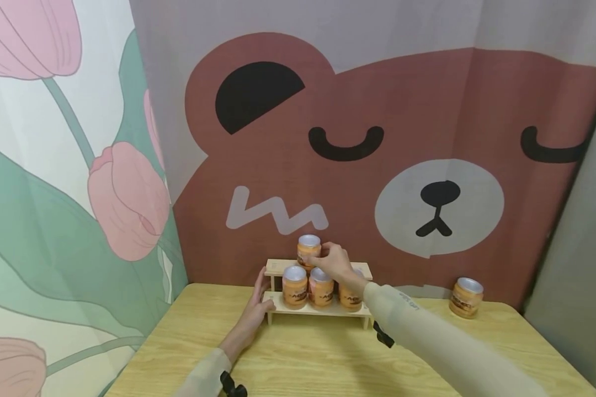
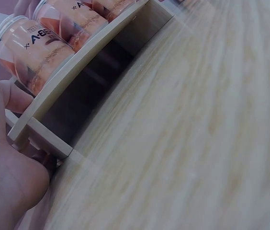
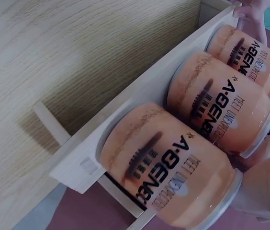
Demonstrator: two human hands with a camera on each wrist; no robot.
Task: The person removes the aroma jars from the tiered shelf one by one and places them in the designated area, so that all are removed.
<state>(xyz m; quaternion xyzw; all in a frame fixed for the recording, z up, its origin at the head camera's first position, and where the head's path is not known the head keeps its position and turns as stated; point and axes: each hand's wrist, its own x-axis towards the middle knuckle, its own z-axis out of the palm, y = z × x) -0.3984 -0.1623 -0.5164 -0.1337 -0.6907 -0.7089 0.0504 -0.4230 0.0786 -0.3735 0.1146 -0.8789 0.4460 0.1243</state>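
A two-step wooden rack [image 1: 276,268] stands on the table by the wall. Its lower step bears three orange cans with silver lids: the left can [image 1: 294,288], the middle can [image 1: 321,288] and the right can [image 1: 350,298]. My right hand [image 1: 336,262] reaches over that row and pinches another orange can [image 1: 308,251], upright at the upper step. At the rack's left end my left hand [image 1: 252,315] grips the frame, its thumb [image 2: 17,97] against the lower step beside the left can. In the right wrist view my right fingers are mostly hidden behind the cans.
One more orange can [image 1: 466,298] stands apart near the table's back right corner. Right behind the rack hangs a curtain [image 1: 278,165] with a bear print, and a tulip-print curtain [image 1: 69,220] borders the left side of the wooden table [image 1: 298,353].
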